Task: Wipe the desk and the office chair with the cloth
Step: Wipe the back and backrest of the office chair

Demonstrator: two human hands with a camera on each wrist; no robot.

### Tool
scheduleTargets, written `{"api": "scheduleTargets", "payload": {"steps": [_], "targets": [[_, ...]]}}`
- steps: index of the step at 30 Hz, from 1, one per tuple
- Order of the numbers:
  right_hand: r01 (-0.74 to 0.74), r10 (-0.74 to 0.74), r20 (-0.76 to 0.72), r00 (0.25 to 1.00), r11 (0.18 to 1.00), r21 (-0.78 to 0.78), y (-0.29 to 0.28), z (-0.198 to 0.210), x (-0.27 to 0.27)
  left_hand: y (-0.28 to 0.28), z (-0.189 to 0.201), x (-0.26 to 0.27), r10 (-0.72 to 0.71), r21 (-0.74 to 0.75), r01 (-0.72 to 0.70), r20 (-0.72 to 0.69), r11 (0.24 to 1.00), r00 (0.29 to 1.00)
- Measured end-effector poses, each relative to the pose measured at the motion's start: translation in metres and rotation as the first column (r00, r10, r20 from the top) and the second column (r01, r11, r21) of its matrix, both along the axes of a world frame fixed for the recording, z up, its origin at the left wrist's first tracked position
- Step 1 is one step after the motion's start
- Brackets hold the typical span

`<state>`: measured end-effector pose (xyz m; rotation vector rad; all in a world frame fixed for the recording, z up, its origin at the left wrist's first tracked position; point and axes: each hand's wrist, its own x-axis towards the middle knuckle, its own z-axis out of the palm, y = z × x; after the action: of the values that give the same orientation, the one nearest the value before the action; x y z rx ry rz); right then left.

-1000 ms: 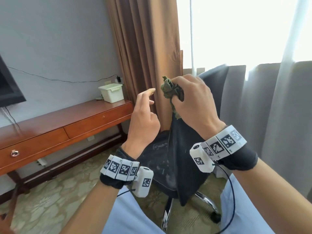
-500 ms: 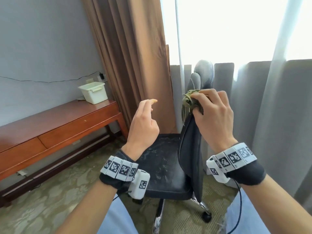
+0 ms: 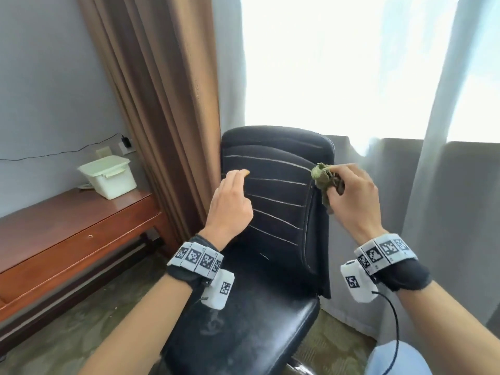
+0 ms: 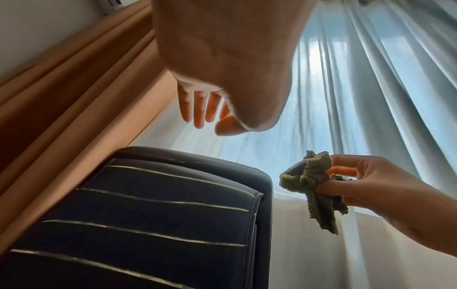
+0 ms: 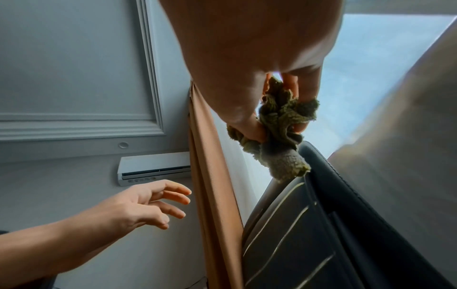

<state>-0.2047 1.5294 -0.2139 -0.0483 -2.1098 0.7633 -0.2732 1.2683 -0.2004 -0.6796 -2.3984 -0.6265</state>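
A black office chair [image 3: 273, 201] with pale seam lines faces me, its seat [image 3: 243, 328] dusty. My right hand [image 3: 349, 190] grips a crumpled green cloth [image 3: 322, 177] at the right edge of the backrest, near its top. The cloth [image 4: 314, 181] hangs bunched from those fingers, and the cloth [image 5: 279, 125] dangles just above the chair's edge [image 5: 321, 166]. My left hand [image 3: 230, 196] hovers in front of the backrest's left side, fingers loosely spread and holding nothing. The wooden desk [image 3: 67, 234] stands at the left against the wall.
A white lidded plastic box [image 3: 108, 175] sits on the desk's right end, below a wall socket with a plug and cable [image 3: 125, 143]. Brown curtain [image 3: 162, 104] hangs just left of the chair; grey sheer curtains [image 3: 446, 185] hang behind and right. Patterned carpet [image 3: 67, 336] covers the floor.
The chair has turned from edge-on to facing me with its backrest front. My right hand stayed at the backrest edge with the cloth. The left hand stayed empty.
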Motion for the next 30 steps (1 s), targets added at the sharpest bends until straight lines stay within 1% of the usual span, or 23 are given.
{"api": "scheduleTargets", "payload": {"steps": [7, 15, 19, 23, 26, 30], "targets": [[-0.096, 0.096, 0.005, 0.995, 0.995, -0.011, -0.032, -0.002, -0.046, -0.027, 0.015, -0.052, 0.084, -0.058, -0.085, -0.012, 0.995, 0.996], [-0.228, 0.228, -0.008, 0.974, 0.973, -0.045, -0.089, 0.003, -0.079, -0.089, 0.03, -0.068, 0.206, -0.111, -0.205, 0.004, 0.972, 0.978], [-0.314, 0.316, 0.006, 0.949, 0.945, -0.088, -0.125, 0.006, -0.086, -0.124, 0.039, -0.065, 0.274, -0.13, -0.272, -0.004, 0.953, 0.962], [-0.401, 0.401, -0.02, 0.916, 0.911, -0.097, -0.162, 0.014, -0.087, -0.16, 0.045, -0.055, 0.338, -0.132, -0.335, -0.002, 0.933, 0.941], [-0.448, 0.446, -0.049, 0.894, 0.889, -0.098, -0.192, 0.022, -0.087, -0.19, 0.049, -0.04, 0.374, -0.14, -0.371, -0.001, 0.918, 0.927], [-0.519, 0.515, -0.064, 0.855, 0.845, -0.132, -0.23, 0.03, -0.084, -0.228, 0.053, -0.014, 0.461, -0.171, -0.456, -0.01, 0.874, 0.887]]}}
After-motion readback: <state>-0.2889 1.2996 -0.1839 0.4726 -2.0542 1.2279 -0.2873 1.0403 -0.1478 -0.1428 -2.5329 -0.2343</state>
